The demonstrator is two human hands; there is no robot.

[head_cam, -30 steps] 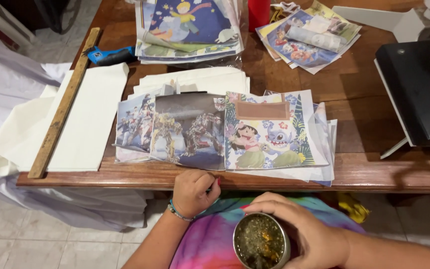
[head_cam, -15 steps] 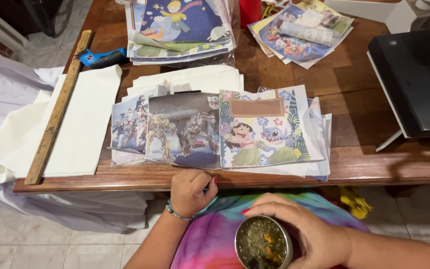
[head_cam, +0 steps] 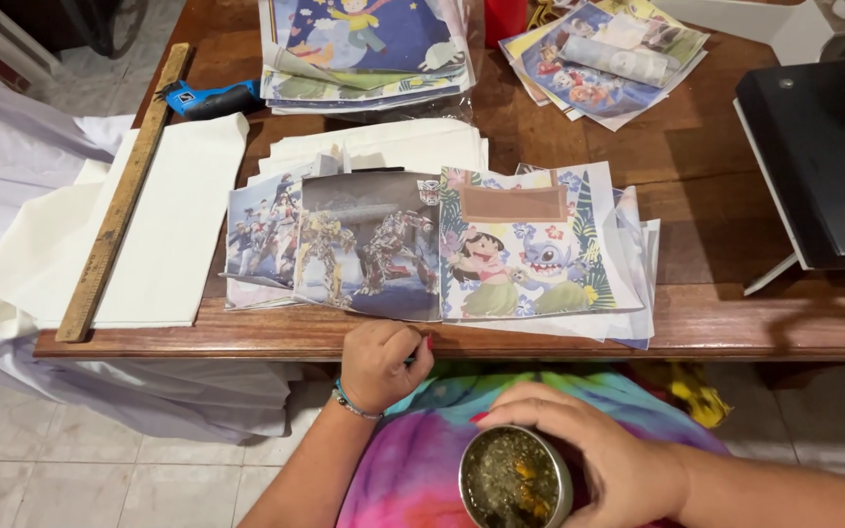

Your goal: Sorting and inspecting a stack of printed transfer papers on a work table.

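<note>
Nearest the camera, the right hand (head_cam: 599, 460) was wrapped around a round metal cup (head_cam: 514, 479) filled with a greenish, leafy mix, fingers curled over its far rim so that it stood level and upright above the lap, in front of a tie-dye shirt (head_cam: 413, 469). The left hand (head_cam: 383, 360) was clenched in a loose fist just below the near edge of the wooden surface (head_cam: 726, 323); whether it pinched something small could not be told (only a dark sliver showed between the fingers).

Just past that edge lay a fan of printed picture sheets (head_cam: 442, 244), overlapped sideways so that each image showed, the rightmost ones almost flush with the edge. To the left, a wooden ruler (head_cam: 119, 200) lay slanted across cream fabric (head_cam: 173, 225) that drooped off the side, seemingly pinning it flat. Bare wood remained to the right of the sheets, up to a black flat device (head_cam: 823, 156) that overhung the right side. Farther back sat a blue-handled tool (head_cam: 209, 98) and two more stacks of prints (head_cam: 369, 49), leaving little open room there.
</note>
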